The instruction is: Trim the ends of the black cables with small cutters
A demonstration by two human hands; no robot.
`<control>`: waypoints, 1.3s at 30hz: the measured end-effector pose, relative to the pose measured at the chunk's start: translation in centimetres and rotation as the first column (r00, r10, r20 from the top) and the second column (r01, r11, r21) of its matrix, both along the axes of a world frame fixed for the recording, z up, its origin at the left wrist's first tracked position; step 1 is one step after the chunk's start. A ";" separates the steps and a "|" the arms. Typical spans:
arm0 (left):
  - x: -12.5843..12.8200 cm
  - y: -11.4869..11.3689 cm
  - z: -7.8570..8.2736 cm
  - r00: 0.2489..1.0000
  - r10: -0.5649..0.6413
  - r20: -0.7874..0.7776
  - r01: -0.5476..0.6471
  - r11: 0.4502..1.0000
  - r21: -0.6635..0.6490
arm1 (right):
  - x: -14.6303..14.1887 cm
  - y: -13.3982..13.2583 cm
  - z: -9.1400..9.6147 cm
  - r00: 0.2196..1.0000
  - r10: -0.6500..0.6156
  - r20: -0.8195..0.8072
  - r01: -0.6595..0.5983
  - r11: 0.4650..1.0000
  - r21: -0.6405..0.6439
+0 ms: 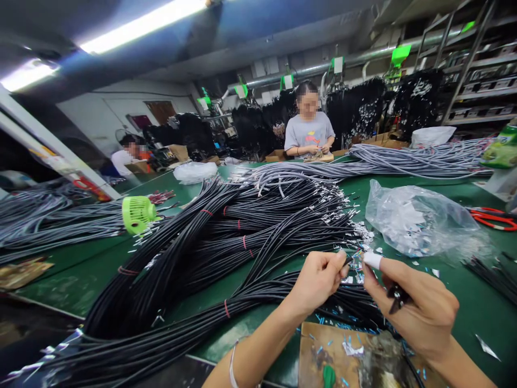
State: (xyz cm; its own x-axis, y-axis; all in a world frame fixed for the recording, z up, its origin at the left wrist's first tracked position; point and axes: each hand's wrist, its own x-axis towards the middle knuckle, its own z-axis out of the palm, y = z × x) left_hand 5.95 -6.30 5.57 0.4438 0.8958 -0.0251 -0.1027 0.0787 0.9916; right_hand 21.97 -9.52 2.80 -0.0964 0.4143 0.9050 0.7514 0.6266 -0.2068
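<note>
— Head view first: what can't you make out?

— The thin black cable end (350, 260) pinched in the left hand (317, 280) is mostly hidden by the fingertips; only a short stub with coloured wire tips shows. The small dark tool (396, 297) in the right hand (420, 312) is tucked against the palm, perhaps a cutter, too blurred to name.

— And the hands themselves?

— Left hand closed, thumb and forefinger gripping the cable end. Right hand curled shut around the dark tool, its white-taped forefinger (372, 261) stretched out to just beside the cable tip. Both forearms rise from the lower edge, a thin bracelet (232, 366) on the left wrist.

— Beneath them?

— A brown cardboard sheet (323, 345) littered with blue and silver scraps, lying on the green table (81, 275). Large bundles of black cables (194, 253) fan leftward; a clear plastic bag of foil offcuts (420, 221) sits right, red-handled scissors (495, 218) beyond, a small green fan (138, 214) at left.

— The room?

— Grey cable bundles (404, 159) farther back, a person in a grey shirt (309, 132) working opposite, shelving, strip lights overhead.
</note>
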 end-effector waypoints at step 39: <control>0.1 -0.1 -0.4 0.993 0.113 -0.030 -0.111 0.991 0.071 | -0.3 -0.5 -0.6 0.995 -0.043 -0.087 0.033 0.994 -0.104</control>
State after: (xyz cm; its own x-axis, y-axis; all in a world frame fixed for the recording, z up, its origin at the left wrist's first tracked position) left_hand 6.01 -6.36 5.19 0.3403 0.9400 0.0253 -0.0736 -0.0002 0.9973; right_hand 21.65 -10.06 2.24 0.0000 0.5074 0.8617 0.7501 0.5699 -0.3355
